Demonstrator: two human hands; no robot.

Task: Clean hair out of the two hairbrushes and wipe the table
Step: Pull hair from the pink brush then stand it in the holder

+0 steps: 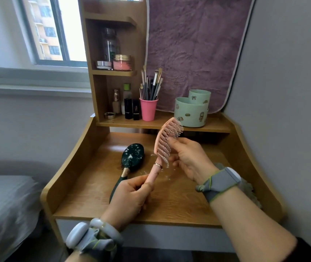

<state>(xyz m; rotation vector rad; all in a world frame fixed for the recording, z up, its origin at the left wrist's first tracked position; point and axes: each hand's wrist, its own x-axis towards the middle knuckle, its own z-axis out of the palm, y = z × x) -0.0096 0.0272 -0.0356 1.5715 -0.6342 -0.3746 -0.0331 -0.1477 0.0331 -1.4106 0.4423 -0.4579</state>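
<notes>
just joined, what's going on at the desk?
A person is cleaning the pink hairbrush: left hand grips its handle, right hand picks at the bristles. The dark green hairbrush lies on the desk, flecked with white bits. White crumbs dot the desktop; no wiping yet.

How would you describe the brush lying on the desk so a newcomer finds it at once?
Start at the wooden desk under the shelf unit. On its surface, left of the raised pink brush, lies the dark green hairbrush, oval head toward the shelf. Unlike the pink one, no hand holds it, and white flecks dot its back.
</notes>
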